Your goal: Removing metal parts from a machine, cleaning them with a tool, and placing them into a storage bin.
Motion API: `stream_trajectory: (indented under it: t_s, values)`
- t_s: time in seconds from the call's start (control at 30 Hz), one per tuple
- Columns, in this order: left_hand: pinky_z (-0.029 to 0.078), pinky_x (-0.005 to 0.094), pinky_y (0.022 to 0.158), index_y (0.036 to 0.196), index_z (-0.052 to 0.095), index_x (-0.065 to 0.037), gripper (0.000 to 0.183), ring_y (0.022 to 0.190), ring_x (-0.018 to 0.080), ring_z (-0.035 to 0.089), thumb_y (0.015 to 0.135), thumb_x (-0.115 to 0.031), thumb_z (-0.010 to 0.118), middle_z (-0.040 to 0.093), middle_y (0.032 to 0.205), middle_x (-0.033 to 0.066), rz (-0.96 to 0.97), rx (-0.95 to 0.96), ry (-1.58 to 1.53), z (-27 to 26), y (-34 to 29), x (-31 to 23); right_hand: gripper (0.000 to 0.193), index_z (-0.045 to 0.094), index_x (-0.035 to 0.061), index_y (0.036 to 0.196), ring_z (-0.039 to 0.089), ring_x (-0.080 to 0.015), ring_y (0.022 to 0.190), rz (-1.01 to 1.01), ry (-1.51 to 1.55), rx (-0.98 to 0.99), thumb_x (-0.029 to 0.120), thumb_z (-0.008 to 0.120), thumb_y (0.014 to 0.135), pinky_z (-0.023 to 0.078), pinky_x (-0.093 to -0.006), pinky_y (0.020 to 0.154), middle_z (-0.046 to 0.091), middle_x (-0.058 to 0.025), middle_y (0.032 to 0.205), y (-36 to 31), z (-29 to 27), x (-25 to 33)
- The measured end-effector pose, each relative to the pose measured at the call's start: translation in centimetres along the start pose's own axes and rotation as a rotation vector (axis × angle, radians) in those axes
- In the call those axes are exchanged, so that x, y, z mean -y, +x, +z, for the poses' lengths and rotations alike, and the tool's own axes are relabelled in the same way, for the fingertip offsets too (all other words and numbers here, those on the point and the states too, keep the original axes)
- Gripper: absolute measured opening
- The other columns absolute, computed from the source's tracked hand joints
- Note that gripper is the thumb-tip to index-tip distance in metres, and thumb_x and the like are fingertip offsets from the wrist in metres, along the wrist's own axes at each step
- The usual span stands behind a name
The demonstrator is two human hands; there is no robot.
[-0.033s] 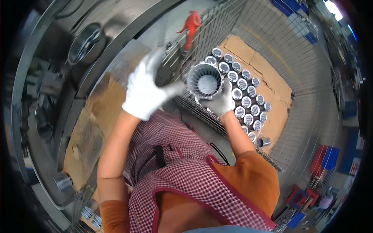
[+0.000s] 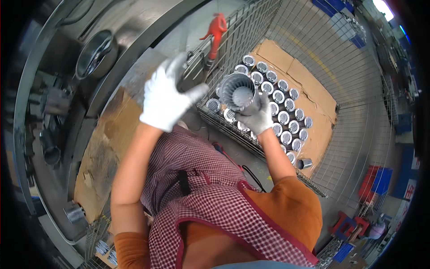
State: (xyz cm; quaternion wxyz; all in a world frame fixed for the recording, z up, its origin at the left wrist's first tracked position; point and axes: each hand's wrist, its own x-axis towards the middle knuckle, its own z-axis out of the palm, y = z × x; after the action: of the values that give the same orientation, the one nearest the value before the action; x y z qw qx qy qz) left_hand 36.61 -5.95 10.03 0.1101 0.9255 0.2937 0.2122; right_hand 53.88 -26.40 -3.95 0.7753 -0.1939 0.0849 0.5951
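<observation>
Care seems wise: right grip (image 2: 256,118) pinches the finned metal cup (image 2: 241,95), left grip (image 2: 168,98) is spread, so keep the cup off the round metal parts (image 2: 283,118).

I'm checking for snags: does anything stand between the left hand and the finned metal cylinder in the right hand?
Nothing visible does: a gap separates the left hand from the finned metal cylinder in the right hand. In the picture, the red air gun shows above that gap.
</observation>
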Motion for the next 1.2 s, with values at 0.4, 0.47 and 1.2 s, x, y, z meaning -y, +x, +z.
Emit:
stream_trajectory:
  t_s: [0.4, 0.47, 1.2]
  values:
    - [0.046, 0.0276, 0.084, 0.107, 0.062, 0.007, 0.045, 0.09, 0.014, 0.058, 0.079, -0.024, 0.078, 0.066, 0.099, 0.0078, -0.536, 0.067, -0.5, 8.5, 7.1, 0.7, 0.083, 0.042, 0.0061, 0.124, 0.057, -0.0224, 0.097, -0.705, -0.766, -0.908, 0.013, 0.086, 0.054, 0.049, -0.0357, 0.085, 0.055, -0.0117, 0.112, 3.4, -18.3, 12.7]
    - [0.046, 0.0264, 0.08, 0.102, 0.064, 0.005, 0.033, 0.085, 0.0116, 0.057, 0.081, -0.018, 0.076, 0.065, 0.094, 0.0047, -0.446, -0.048, -0.311, 8.8, 6.7, 1.1, 0.084, 0.05, 0.0016, 0.12, 0.056, -0.0234, 0.101, -0.676, -0.853, -1.02, 0.02, 0.09, 0.048, 0.048, -0.0363, 0.089, 0.058, -0.0125, 0.109, 3.0, -19.0, 14.4]
    - [0.037, 0.0214, 0.069, 0.097, 0.064, -0.003, 0.014, 0.075, 0.005, 0.048, 0.09, -0.015, 0.065, 0.059, 0.085, -0.0032, -0.43, -0.074, -0.312, 6.9, 5.0, -0.9, 0.067, 0.048, 0.0136, 0.133, 0.056, -0.0341, 0.115, -0.194, -1.496, -1.577, 0.041, 0.07, 0.075, 0.044, -0.0405, 0.097, 0.058, -0.0168, 0.126, -2.4, -38.5, 32.4]
